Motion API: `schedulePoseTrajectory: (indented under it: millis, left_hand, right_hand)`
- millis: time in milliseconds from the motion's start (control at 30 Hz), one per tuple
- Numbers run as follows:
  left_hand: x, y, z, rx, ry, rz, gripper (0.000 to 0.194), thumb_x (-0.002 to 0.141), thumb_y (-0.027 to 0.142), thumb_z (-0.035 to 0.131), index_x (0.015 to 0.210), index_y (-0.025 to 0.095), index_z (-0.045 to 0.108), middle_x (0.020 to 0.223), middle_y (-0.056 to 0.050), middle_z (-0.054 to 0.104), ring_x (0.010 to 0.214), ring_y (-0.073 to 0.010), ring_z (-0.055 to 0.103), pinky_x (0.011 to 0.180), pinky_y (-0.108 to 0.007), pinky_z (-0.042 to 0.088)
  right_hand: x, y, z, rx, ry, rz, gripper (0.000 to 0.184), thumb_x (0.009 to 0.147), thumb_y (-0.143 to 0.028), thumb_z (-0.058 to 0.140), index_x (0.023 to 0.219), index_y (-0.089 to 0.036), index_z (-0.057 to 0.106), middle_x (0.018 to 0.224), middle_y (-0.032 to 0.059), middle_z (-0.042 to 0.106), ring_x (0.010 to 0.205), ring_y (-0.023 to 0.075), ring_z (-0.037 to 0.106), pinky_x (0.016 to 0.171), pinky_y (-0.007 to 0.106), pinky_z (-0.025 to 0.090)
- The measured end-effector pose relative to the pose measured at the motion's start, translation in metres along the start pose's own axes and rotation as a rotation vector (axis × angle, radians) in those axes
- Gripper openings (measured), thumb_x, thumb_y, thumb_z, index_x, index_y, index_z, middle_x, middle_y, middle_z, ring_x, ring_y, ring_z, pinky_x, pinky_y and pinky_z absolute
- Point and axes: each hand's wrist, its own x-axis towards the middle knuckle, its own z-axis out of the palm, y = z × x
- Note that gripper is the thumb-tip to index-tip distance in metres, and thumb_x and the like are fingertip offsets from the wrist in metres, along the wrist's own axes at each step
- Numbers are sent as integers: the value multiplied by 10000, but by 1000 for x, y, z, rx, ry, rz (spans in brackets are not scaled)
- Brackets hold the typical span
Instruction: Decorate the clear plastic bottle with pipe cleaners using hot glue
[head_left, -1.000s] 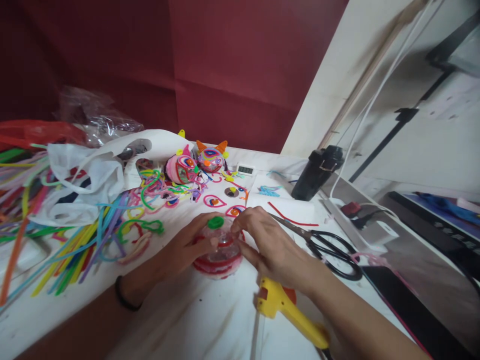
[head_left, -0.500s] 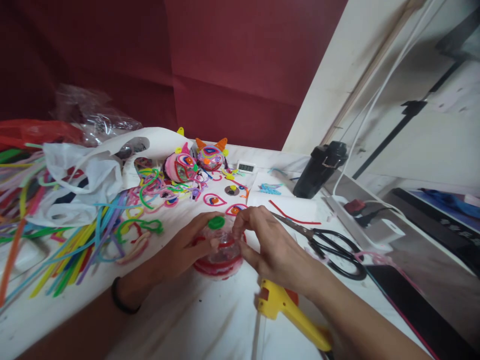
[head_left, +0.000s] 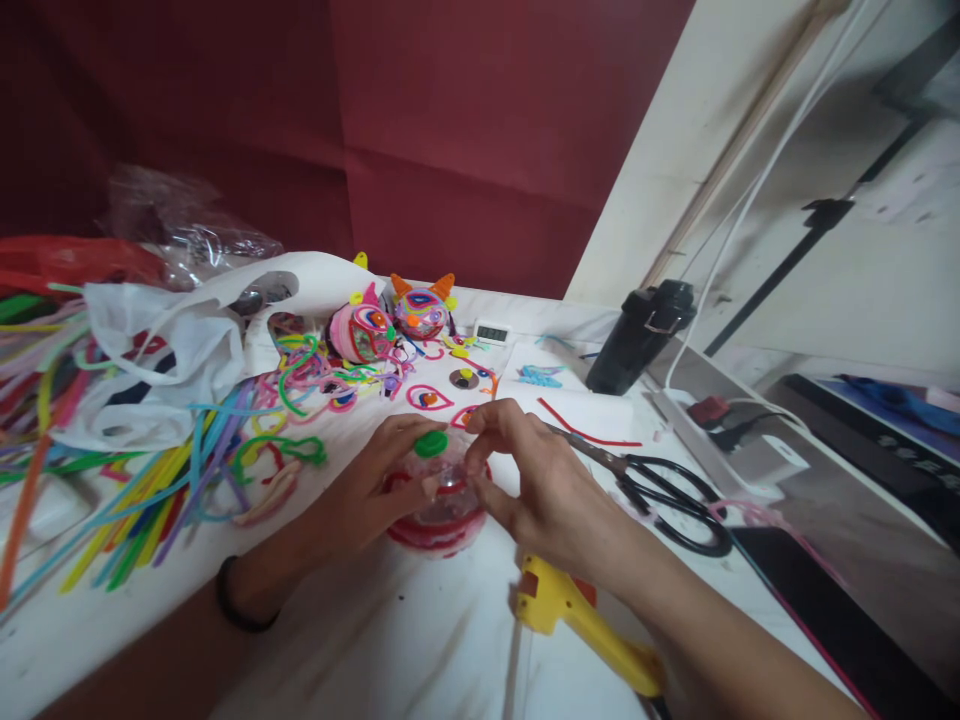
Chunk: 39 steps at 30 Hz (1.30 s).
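A squat, clear plastic bottle (head_left: 437, 513) with a green cap stands on the white table in front of me, ringed with red pipe cleaner. My left hand (head_left: 375, 480) wraps around its left side, thumb on the near face and fingers behind the cap. On the other side my right hand (head_left: 529, 475) curls its fingers, with thumb and fingertips against the bottle's upper right. Whether a bit of pipe cleaner is pinched under those fingertips is hidden. A yellow glue gun (head_left: 570, 610) lies under my right forearm.
Black-handled scissors (head_left: 645, 485) and a red pipe cleaner (head_left: 589, 430) lie to the right, near a black bottle (head_left: 637, 335) and a phone (head_left: 817, 620). Colourful pipe cleaners (head_left: 161, 500) heap up at left. Two decorated animal heads (head_left: 421, 312) stand at the back.
My right hand has shifted slightly up, and its thumb and fingertips have parted a little. The left hand and the bottle have hardly moved.
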Motion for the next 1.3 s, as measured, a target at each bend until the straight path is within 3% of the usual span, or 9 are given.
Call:
schedulePoseTrajectory:
  millis: [300,467,700,833,1000,1067,1133,1233,1300]
  left_hand:
    - [-2,10,1,-147,70,-106,244,827,279,632,987,245,450,1074,-40,618,996,-221,607,819,-332,501]
    - [-3,11,-1,-145,48,-147,226,827,325,626,928,241,443,1055,-49,641,940,-234,612,753,-331,496]
    - [-3,7,-1,-82,61,-127,209,832,349,627,900,232,466,885,-6,597,791,-195,564,686,-294,448]
    - [-3,9,-1,-100,66,-127,184,835,321,628,870,230,472,852,14,560,764,-170,532,675,-274,426]
    - [-3,13,-4,-146,53,-181,197,863,373,594,803,219,487,746,39,503,682,-142,475,627,-252,390]
    - [-3,15,-9,-158,36,-213,211,879,399,564,793,213,514,765,18,557,713,-161,511,649,-270,409]
    - [-4,17,-14,-142,21,-183,196,887,387,562,803,210,563,930,-35,643,869,-210,581,745,-309,451]
    - [-6,18,-23,-23,1,-14,116,893,314,597,854,220,653,1277,-73,584,1199,-269,522,981,-358,406]
    - [-7,18,-27,74,-1,90,83,888,277,621,881,234,692,1244,-68,570,1206,-256,516,1028,-350,376]
  right_hand:
    - [9,-3,-4,-15,-39,62,492,689,51,550,1046,-246,387,814,-31,683,753,174,639,750,312,436]
    - [18,0,-8,52,-119,109,483,690,37,557,1037,-253,386,836,-23,660,777,177,639,729,306,480]
    - [26,17,-10,285,-190,104,540,695,30,594,1131,-247,436,1241,94,599,1200,222,570,945,410,480]
    - [28,24,-8,485,-293,192,600,698,26,613,1182,-258,400,1225,106,648,1171,228,606,814,344,544]
    - [29,24,-6,528,-279,221,600,676,28,629,1155,-259,410,1216,97,667,1121,217,628,793,329,553]
    - [29,24,-6,535,-277,220,596,677,29,631,1145,-263,406,1212,88,672,1114,211,627,835,354,543]
    - [28,24,-6,549,-282,228,591,681,32,625,1140,-266,404,1203,85,676,1126,212,622,861,374,533]
    - [28,26,-5,551,-281,230,594,673,31,638,1134,-265,408,1180,82,680,1161,218,606,920,410,507]
    - [29,27,-5,554,-283,227,595,668,24,652,1131,-260,410,1174,81,679,1165,217,605,971,438,476]
